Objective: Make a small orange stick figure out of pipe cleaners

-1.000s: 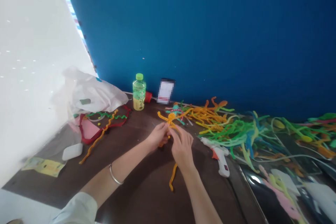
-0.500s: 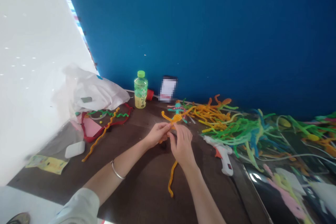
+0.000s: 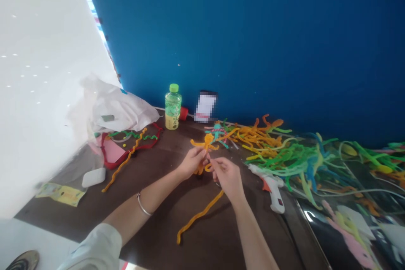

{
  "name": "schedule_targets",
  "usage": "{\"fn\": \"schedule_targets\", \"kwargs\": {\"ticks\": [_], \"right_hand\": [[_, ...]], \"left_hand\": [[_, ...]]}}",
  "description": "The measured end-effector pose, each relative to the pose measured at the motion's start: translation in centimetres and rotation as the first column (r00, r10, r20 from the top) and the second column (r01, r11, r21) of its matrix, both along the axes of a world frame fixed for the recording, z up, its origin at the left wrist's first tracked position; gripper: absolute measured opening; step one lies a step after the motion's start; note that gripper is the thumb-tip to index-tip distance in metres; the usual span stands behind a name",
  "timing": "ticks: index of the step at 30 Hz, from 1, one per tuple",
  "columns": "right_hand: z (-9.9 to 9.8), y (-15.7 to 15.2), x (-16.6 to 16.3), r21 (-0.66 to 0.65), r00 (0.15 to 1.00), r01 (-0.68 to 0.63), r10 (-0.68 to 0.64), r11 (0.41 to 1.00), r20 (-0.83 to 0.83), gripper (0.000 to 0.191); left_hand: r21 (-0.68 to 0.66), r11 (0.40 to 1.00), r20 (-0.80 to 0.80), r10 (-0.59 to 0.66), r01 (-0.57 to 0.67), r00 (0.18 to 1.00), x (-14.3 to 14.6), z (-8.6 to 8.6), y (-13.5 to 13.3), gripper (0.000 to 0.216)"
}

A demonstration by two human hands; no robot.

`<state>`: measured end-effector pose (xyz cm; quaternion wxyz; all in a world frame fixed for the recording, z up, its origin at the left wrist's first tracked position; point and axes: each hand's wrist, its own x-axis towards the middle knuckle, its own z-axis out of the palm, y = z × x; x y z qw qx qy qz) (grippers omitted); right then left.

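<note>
A small orange pipe-cleaner figure, with a round head and two arms spread sideways, is pinched at the body by my left hand. My right hand is closed at the figure's lower right, pinching an orange pipe cleaner whose long free end hangs down and to the left. A small orange loop shows between the two hands. Behind the figure stands a teal and pink pipe-cleaner figure. Fingers hide most of the orange figure's body.
A green-capped bottle and a phone stand at the back. Orange and green pipe cleaners pile up at right, behind a white glue gun. Leftward lie an orange pipe cleaner, a white case and a plastic bag.
The orange figure has turned, so its head and both arms now show. My right hand has drawn lower and right, and the hanging pipe-cleaner end has swung left.
</note>
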<state>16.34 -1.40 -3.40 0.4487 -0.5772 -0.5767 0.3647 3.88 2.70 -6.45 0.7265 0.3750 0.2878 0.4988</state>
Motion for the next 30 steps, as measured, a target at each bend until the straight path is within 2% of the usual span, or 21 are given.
{"fn": "schedule_targets", "kwargs": {"ticks": [3,5,7,10,11,13,16,18,20,22,26,30], "right_hand": [[-0.1,0.1,-0.4,-0.044,0.916,0.083,-0.094,0.996,-0.389,0.028],[-0.4,0.1,-0.9,-0.012,0.855,0.159,-0.144,0.987,-0.498,0.026],[-0.6,0.0,-1.2,0.059,0.845,0.22,-0.16,0.974,-0.511,0.022],[-0.7,-0.2,-1.2,0.294,0.92,0.277,-0.165,0.915,-0.356,0.011],[-0.7,-0.3,-1.1,0.408,0.952,0.269,-0.177,0.872,-0.248,0.007],[-0.7,-0.5,-0.6,0.637,0.97,0.181,-0.241,0.75,0.009,0.007],[-0.8,-0.6,0.3,0.84,0.881,-0.046,-0.374,0.541,0.29,0.019],[-0.9,-0.8,0.7,0.865,0.825,-0.177,-0.409,0.469,0.39,0.023],[-1.0,-0.8,0.9,0.843,0.791,-0.272,-0.392,0.463,0.47,0.023],[-1.1,-0.9,1.1,0.819,0.779,-0.314,-0.362,0.481,0.512,0.02],[-1.5,-0.8,1.4,0.797,0.776,-0.33,-0.335,0.506,0.534,0.021],[-1.8,-0.7,1.5,0.804,0.79,-0.335,-0.319,0.492,0.524,0.024]], "left_hand": [[0.002,1.0,-0.052,-0.023,0.023,0.998,0.1,0.3,-0.3,0.037],[0.0,1.0,-0.11,-0.027,0.027,0.994,0.3,0.4,-0.5,0.037],[0.013,0.999,-0.171,-0.036,0.039,0.985,0.5,0.3,-0.7,0.039],[0.039,0.995,-0.204,-0.078,0.087,0.976,0.7,0.3,-1.0,0.038],[0.048,0.993,-0.196,-0.093,0.105,0.976,0.7,0.3,-1.2,0.037],[0.061,0.988,-0.168,-0.129,0.141,0.977,0.7,0.5,-1.4,0.034],[0.046,0.977,-0.132,-0.201,0.209,0.971,0.6,1.0,-1.9,0.036],[0.031,0.971,-0.114,-0.233,0.238,0.966,0.6,1.1,-2.1,0.04],[0.027,0.97,-0.089,-0.24,0.243,0.967,0.7,1.1,-2.1,0.044],[0.027,0.971,-0.045,-0.235,0.237,0.971,0.7,0.9,-2.1,0.045],[-0.004,0.976,0.025,-0.217,0.217,0.976,0.8,0.6,-2.0,0.044],[-0.058,0.982,0.065,-0.177,0.181,0.982,0.7,0.7,-2.0,0.039]]}}
